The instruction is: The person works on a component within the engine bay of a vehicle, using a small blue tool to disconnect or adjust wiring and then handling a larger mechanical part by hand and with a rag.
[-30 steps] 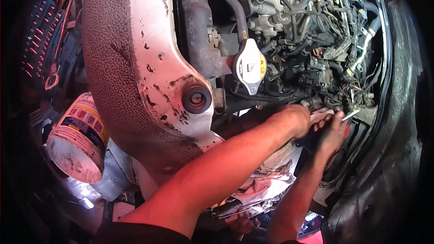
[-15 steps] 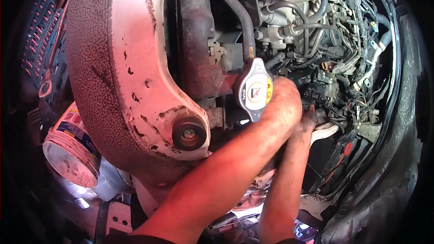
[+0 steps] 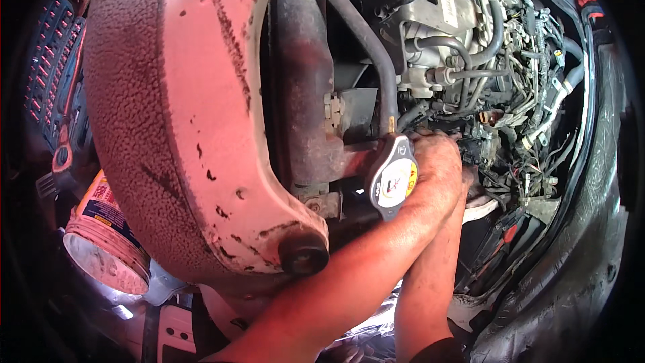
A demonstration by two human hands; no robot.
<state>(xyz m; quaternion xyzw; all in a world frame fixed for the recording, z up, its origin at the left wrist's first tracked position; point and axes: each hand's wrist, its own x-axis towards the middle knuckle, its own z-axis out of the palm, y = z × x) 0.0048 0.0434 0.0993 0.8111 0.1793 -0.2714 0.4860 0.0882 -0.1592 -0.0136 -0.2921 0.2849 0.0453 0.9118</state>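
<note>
Both arms reach from the lower edge deep into an engine bay. My left hand [image 3: 438,153] is bent down behind the radiator cap [image 3: 395,180], low beside the engine [image 3: 437,33]. Only its back and wrist show; the fingers are hidden below. My right hand [image 3: 472,176] lies just right of it, mostly covered by the left wrist, near dark hoses and connectors. What either hand touches or holds cannot be seen. The silver cap, with a round white label and a yellow strip, stands against the left wrist. A thin black hose [image 3: 376,60] runs up from it.
A broad, worn light-coloured panel [image 3: 208,101] with a dark textured edge curves along the left. Beyond it are an open white bucket [image 3: 107,265], a ring spanner [image 3: 62,156] and a perforated dark tray [image 3: 50,60]. Wiring bundles [image 3: 537,94] crowd the right side, beside a dark fender [image 3: 571,249].
The view has shifted, so the panel, cap and engine sit lower and farther right. My left hand remains behind the cap, and the right hand is now more covered by the left wrist.
</note>
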